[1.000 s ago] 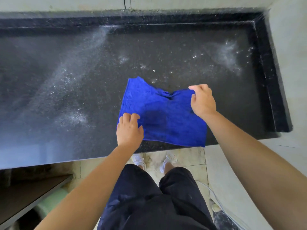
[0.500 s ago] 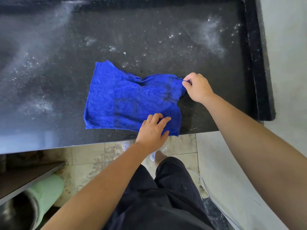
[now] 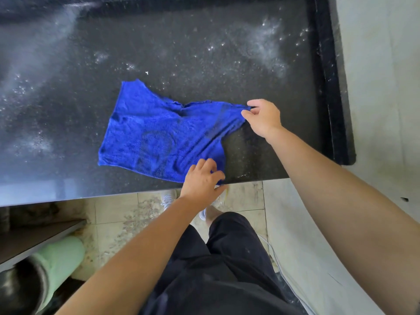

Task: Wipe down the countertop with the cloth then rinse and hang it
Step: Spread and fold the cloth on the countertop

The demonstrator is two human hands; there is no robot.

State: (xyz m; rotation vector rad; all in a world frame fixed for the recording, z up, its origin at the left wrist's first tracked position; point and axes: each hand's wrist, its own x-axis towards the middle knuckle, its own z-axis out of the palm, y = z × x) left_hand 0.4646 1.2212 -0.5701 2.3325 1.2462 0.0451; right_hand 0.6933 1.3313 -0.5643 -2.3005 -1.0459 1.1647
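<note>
A bright blue cloth (image 3: 159,135) lies spread flat on the black speckled countertop (image 3: 204,42), near its front edge. My right hand (image 3: 263,117) pinches the cloth's far right corner and pulls it taut. At the near right corner, my left hand (image 3: 202,178) rests on the cloth with loosely spread fingers. White powdery smears and specks dust the countertop around the cloth, thickest at the far right and along the left side.
A raised black rim (image 3: 329,76) borders the countertop on the right, against a pale wall (image 3: 381,64). Below the front edge are tiled floor (image 3: 127,212), my dark trousers and white shoes, a pale green cylinder (image 3: 59,258) and a dark shelf at lower left.
The cloth has been spread out flatter. My left hand moved from the cloth's near left corner across to its near right corner. My right hand still pinches the far right corner.
</note>
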